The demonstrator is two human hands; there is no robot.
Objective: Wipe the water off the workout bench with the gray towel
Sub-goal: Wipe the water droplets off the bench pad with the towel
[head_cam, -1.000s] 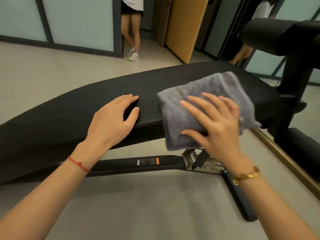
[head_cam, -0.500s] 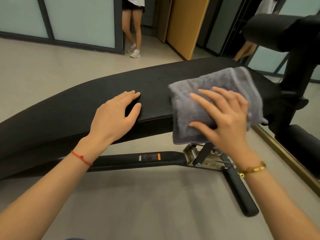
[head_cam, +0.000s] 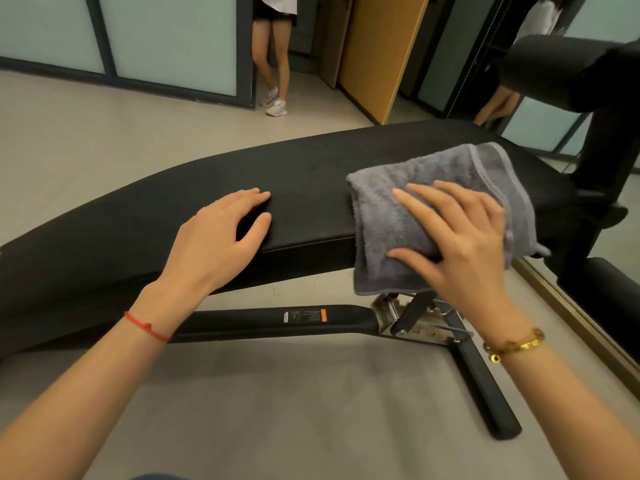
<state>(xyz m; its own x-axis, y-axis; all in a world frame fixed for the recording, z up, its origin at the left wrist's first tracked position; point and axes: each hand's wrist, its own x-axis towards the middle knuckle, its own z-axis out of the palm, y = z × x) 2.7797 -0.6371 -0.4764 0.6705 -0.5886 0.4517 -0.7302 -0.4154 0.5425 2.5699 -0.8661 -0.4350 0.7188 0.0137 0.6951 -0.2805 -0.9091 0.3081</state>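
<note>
A long black padded workout bench [head_cam: 311, 174] runs across the view, sloping up to the right. A folded gray towel [head_cam: 436, 178] lies over its right part and hangs over the near edge. My right hand [head_cam: 457, 237] presses flat on the towel, fingers spread, thumb against the hanging part. My left hand [head_cam: 214, 237] rests flat on the bench's near edge, to the left of the towel, holding nothing. No water is visible on the pad.
The bench's black base bar [head_cam: 277, 322] and cross foot [head_cam: 485, 386] lie on the grey floor below. A black roller pad and post [head_cam: 588, 98] stand at the right end beside a mirror. A person's legs [head_cam: 273, 64] stand by the far wooden door [head_cam: 377, 53].
My right hand has slid the towel to the right along the bench. My left hand has stayed put on the near edge.
</note>
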